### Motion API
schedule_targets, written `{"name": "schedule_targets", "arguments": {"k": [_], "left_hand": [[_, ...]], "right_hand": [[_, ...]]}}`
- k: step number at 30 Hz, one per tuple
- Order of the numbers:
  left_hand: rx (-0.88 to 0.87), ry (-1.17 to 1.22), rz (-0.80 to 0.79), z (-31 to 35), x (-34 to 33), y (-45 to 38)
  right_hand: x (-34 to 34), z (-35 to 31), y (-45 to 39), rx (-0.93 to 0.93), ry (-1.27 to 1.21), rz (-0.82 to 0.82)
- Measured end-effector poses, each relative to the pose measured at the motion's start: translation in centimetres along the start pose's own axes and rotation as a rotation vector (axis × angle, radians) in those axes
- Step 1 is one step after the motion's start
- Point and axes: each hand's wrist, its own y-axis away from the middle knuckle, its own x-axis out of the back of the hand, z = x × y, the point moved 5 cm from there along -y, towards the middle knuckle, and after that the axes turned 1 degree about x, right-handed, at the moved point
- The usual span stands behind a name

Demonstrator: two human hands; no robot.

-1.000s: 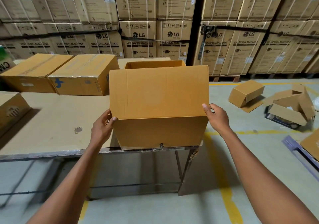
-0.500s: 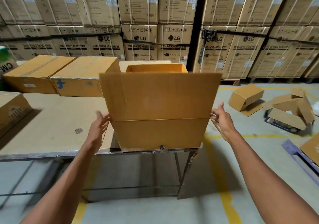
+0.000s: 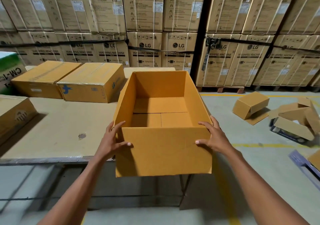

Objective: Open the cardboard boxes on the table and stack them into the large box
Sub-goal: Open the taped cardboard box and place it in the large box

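Both hands, left hand (image 3: 110,141) and right hand (image 3: 213,136), grip the open box (image 3: 162,148) at its near corners (apparently overhanging the table (image 3: 52,129)), two sealed boxes (image 3: 91,82) at eleven o'clock.

Stacked washing machine cartons (image 3: 145,51) behind, yellow floor lines (image 3: 270,145), green-and-white carton (image 3: 8,68) far left.

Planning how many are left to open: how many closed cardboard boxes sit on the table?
3, possibly more out of view: two side by side at the table's far edge, and one at the left edge, partly cut off.
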Motion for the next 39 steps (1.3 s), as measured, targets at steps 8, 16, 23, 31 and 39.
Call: {"name": "schedule_targets", "arguments": {"k": [8,16,23,31,39], "left_hand": [[-0.014,-0.167,0.319,0.8,-0.9,-0.1],[0.024,-0.148,0.278,0.5,-1.4,0.6],[0.119,-0.129,0.240,0.2,-1.6,1.2],[0.151,-0.085,0.344,2.6,-2.9,3.0],[0.103,0.045,0.407,4.8,-3.1,4.4]], "right_hand": [[-1.1,-0.8,0.6,-0.079,0.187,0.282],[-1.0,-0.6,0.7,-0.052,0.187,0.255],[-1.2,-1.0,0.6,-0.098,0.141,0.136],[-0.1,-4.9,2.2,0.097,0.065,0.345],[-1.8,-9.9,2.6,0.236,-0.254,0.245]]}}
